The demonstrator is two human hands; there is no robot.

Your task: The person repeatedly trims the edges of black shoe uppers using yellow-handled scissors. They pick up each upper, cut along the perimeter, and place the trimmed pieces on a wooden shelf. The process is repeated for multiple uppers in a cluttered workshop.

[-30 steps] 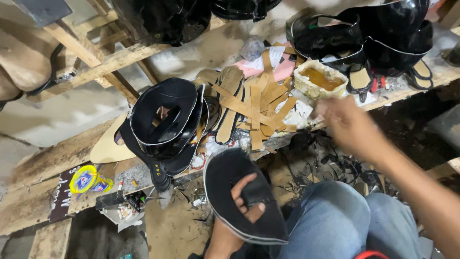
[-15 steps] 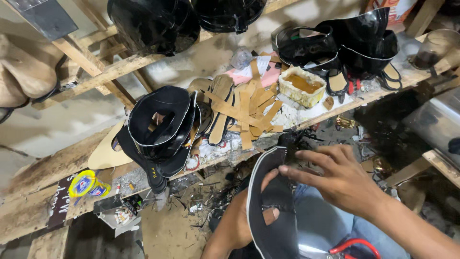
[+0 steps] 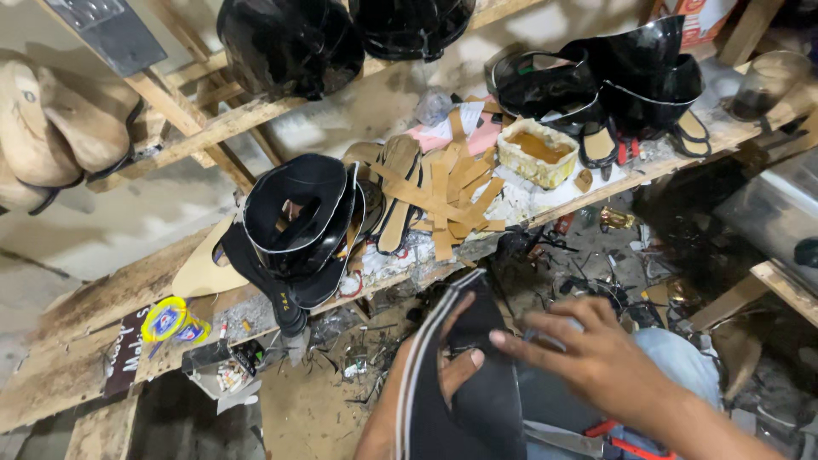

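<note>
Black shoe upper (image 3: 477,383) got tilted edge-up since a sec ago; left hand (image 3: 456,375) gripped it inside, right hand (image 3: 596,358) spread flat on it.

The left hand (image 3: 443,375) grips a black sandal upper (image 3: 464,383) with a pale edge, its thumb poking through the cut-out. The right hand (image 3: 596,358) lies flat on that upper, fingers spread. Beyond the upper runs a cluttered wooden bench (image 3: 94,298). On the bench sits a stack of black uppers (image 3: 302,221); right of the stack lie tan leather strips (image 3: 452,192), then a tub of yellow glue (image 3: 537,152). Left of the stack stands 1 yellow-lidded tin (image 3: 166,319).
</note>
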